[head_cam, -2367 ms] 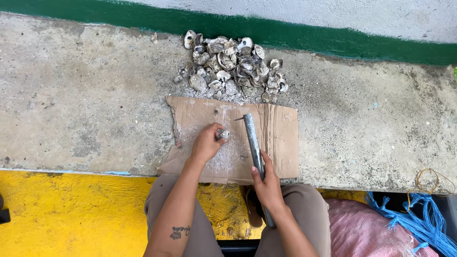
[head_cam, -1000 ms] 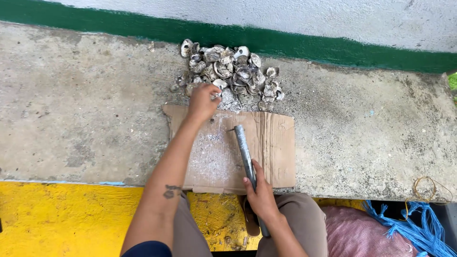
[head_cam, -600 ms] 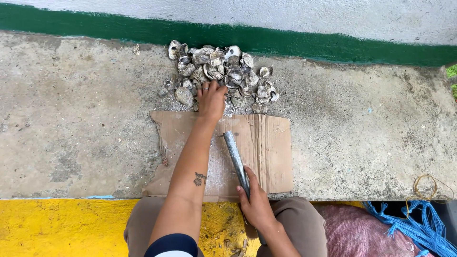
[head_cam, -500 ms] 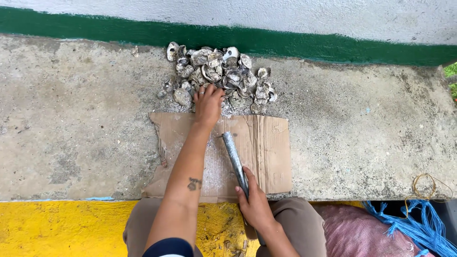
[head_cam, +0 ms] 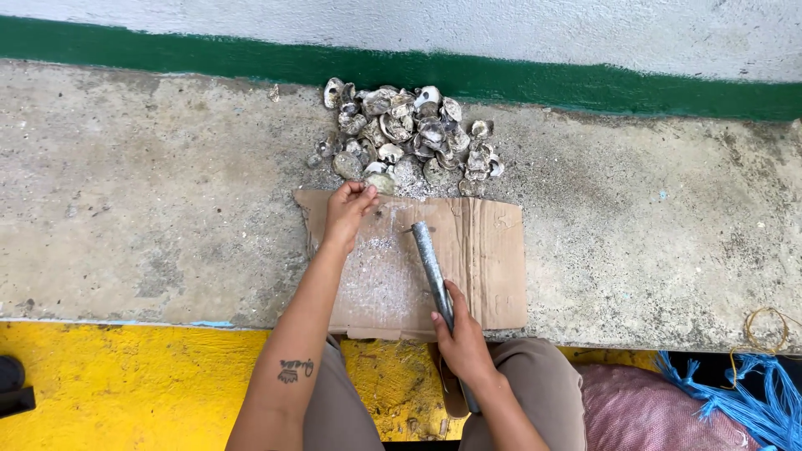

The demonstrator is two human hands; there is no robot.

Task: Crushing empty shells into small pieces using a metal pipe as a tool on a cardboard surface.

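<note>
On the cardboard sheet [head_cam: 493, 267], the left hand [head_cam: 347, 213] has drawn back from the far shell pile [head_cam: 409, 138], fingers closed on one shell [head_cam: 380, 181]; the right hand [head_cam: 464, 342] grips a metal rod [head_cam: 430, 263].

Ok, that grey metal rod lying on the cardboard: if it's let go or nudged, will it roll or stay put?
The metal rod looks round and smooth, so it would probably roll sideways if pushed. The flat cardboard has creases that might check it. It looks solid, so likely stiff and heavy for its size. The right hand grips its near end.
</note>
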